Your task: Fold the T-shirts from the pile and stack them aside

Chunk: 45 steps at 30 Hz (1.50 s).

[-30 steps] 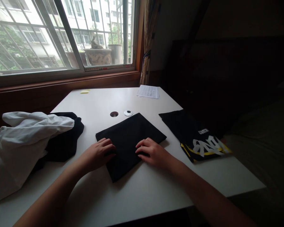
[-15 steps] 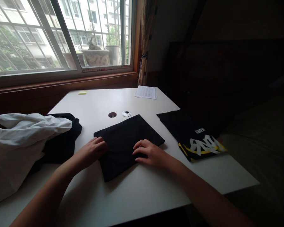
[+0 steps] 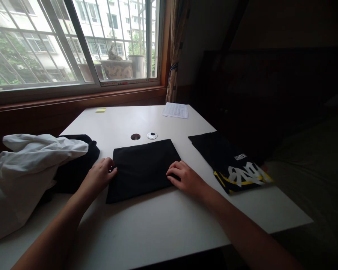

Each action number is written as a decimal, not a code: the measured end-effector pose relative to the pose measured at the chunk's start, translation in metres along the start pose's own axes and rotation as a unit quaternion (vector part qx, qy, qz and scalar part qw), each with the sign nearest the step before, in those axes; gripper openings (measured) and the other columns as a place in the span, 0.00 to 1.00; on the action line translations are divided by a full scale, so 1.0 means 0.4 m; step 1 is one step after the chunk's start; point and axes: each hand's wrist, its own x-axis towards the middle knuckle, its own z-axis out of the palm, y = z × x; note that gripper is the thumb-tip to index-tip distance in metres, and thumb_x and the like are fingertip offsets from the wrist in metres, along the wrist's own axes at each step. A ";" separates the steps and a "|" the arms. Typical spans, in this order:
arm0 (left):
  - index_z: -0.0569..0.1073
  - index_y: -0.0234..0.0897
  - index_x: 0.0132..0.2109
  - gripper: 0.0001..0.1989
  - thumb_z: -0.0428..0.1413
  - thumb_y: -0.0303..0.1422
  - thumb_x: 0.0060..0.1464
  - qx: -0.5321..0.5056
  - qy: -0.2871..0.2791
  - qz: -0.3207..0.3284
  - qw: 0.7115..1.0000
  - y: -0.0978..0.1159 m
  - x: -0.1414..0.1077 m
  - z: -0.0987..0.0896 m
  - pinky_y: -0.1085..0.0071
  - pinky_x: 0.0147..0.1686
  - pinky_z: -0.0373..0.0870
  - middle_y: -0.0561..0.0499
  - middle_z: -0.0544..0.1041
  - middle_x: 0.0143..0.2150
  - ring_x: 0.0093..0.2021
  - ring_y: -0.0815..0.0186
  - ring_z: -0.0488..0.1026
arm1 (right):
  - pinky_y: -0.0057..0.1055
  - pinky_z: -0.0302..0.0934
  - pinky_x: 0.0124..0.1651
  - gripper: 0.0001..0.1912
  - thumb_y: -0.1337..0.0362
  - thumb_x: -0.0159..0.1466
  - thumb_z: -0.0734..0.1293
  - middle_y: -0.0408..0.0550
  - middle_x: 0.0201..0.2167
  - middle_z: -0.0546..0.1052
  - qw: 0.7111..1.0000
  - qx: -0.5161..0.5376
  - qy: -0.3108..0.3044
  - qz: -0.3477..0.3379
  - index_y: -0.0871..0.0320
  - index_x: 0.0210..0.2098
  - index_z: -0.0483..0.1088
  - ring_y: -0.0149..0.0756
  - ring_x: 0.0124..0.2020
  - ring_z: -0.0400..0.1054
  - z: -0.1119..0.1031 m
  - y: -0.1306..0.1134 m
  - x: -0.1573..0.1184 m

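A folded black garment lies flat in the middle of the white table, its long sides running nearly left to right. My left hand is at its left edge, with thumb and fingers pinched on the cloth. At the right edge, my right hand has its fingers curled together over the side of the fabric. To the right lies another folded black garment with white lettering and yellow trim. White cloth is heaped at the left, on top of dark cloth.
On the white table are a round cable hole and a round silver cover. Printed papers and a yellow sticky note lie near the far edge. A barred window and a curtain are behind.
The middle black garment has turned from a slanted position to lie squarer to me. My left hand moved slightly left to its edge, and my right hand shifted right to the opposite side.
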 end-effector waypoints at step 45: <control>0.74 0.38 0.42 0.11 0.53 0.38 0.55 -0.082 0.042 -0.075 0.993 -0.004 0.010 -0.030 0.64 0.40 0.73 0.47 0.76 0.40 0.40 0.57 0.77 | 0.34 0.71 0.44 0.10 0.61 0.69 0.65 0.48 0.38 0.82 0.981 0.165 -0.057 -0.078 0.55 0.40 0.79 0.36 0.38 0.77 -0.040 -0.020 -0.009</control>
